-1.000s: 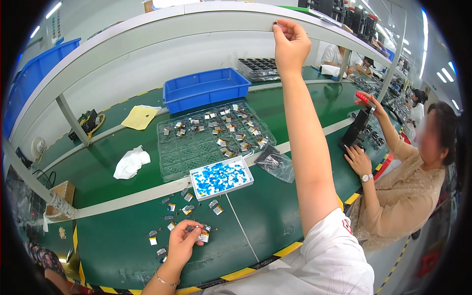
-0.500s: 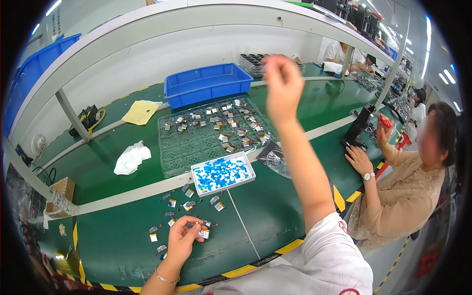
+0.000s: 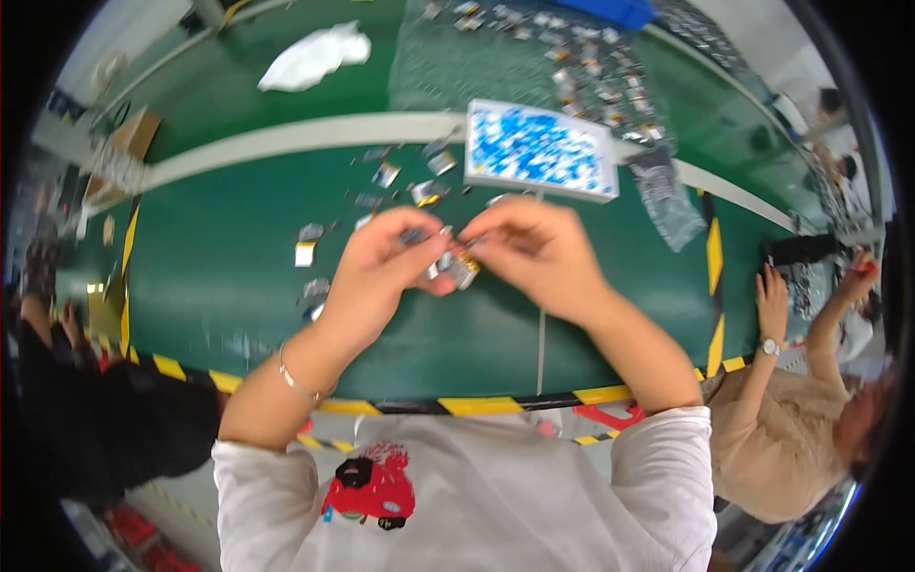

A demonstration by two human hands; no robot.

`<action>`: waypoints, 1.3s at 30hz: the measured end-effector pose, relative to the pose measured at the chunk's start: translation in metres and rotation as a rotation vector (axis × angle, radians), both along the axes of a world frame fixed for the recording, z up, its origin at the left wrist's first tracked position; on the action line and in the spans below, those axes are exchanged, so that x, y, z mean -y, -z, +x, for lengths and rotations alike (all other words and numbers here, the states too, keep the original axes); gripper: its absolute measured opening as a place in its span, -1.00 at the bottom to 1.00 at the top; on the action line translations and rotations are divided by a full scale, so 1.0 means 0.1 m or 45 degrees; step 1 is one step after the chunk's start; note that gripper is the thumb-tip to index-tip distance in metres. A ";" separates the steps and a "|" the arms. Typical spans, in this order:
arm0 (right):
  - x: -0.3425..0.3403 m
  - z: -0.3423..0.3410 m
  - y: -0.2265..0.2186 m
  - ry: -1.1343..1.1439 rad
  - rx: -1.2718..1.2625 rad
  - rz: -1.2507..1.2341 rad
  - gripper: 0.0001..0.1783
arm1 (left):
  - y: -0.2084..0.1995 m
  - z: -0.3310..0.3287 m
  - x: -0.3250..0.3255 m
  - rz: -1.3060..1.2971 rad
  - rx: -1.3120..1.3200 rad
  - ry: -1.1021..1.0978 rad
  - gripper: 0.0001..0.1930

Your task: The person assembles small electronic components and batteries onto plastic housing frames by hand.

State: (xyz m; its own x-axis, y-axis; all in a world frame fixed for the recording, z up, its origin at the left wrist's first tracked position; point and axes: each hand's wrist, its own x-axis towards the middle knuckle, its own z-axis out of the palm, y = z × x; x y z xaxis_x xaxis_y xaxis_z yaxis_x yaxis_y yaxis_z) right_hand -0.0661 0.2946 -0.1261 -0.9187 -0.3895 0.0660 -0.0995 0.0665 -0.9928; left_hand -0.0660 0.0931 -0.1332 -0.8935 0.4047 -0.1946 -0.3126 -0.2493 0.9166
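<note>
Both of my hands meet above the green table. My left hand (image 3: 379, 262) is closed, thumb against fingers, on a small wired assembly with a silver battery (image 3: 464, 271) edged in yellow tape. Pinched at the same assembly's thin leads is my right hand (image 3: 538, 250); the exact contact is blurred and partly behind the fingers. Beyond my hands lie several similar loose batteries, one silver battery (image 3: 385, 174) among them. A white box (image 3: 534, 187) full of tiny blue and white pieces stands just past my right hand.
A clear plastic tray (image 3: 448, 71) with many assemblies lies at the back, below a blue bin (image 3: 615, 10). White cloth (image 3: 317, 57) is at far left, a clear bag (image 3: 667, 205) right of the box. A co-worker's hand (image 3: 774, 303) rests at the right.
My right hand has come down from high above the table to meet my left at the battery assembly. The view has tilted down, showing my shirt and the table's striped front edge.
</note>
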 end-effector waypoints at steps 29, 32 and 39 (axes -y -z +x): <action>0.12 0.09 0.07 0.124 -0.145 0.081 -0.78 | -0.01 0.12 -0.02 -0.270 -0.356 -0.091 -0.85; 0.16 0.16 0.14 -0.029 -0.288 0.159 -0.70 | -0.04 0.15 0.01 -0.409 -0.542 -0.202 -0.84; 0.35 0.26 0.17 -0.010 -0.111 -0.104 -0.68 | -0.06 0.18 0.03 -0.501 -0.894 -0.222 -0.79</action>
